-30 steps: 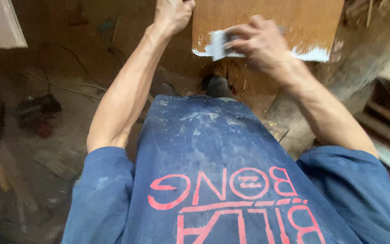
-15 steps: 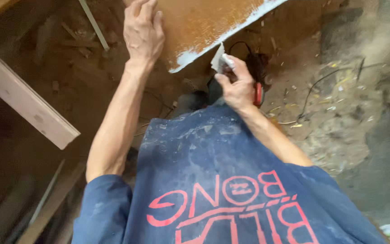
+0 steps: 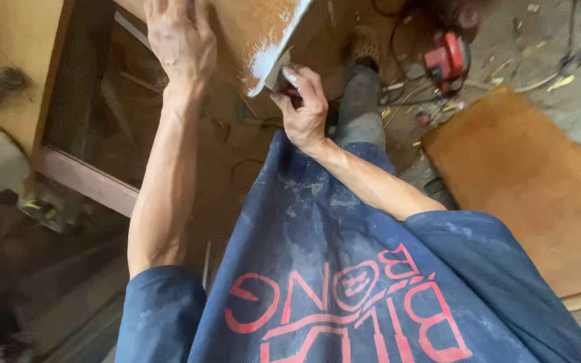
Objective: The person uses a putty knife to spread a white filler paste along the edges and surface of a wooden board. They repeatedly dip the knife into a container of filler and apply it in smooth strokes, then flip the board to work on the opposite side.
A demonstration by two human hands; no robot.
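Note:
My left hand lies flat with spread fingers on a brown wooden board at the top of the view. The board's right edge is whitish. My right hand is closed around a small folded whitish piece, likely sandpaper, and presses it against that pale edge. Both arms reach forward over my dusty blue shirt.
A red power tool with cables lies on the dirty floor at the upper right. A large brown board lies flat at the right. My leg and shoe stand below the board. Wooden frame pieces sit at the left.
The view has swung, so the board now sits higher and more to the left. My right hand has slid along the pale edge toward the board's lower corner. My left hand stays on the board.

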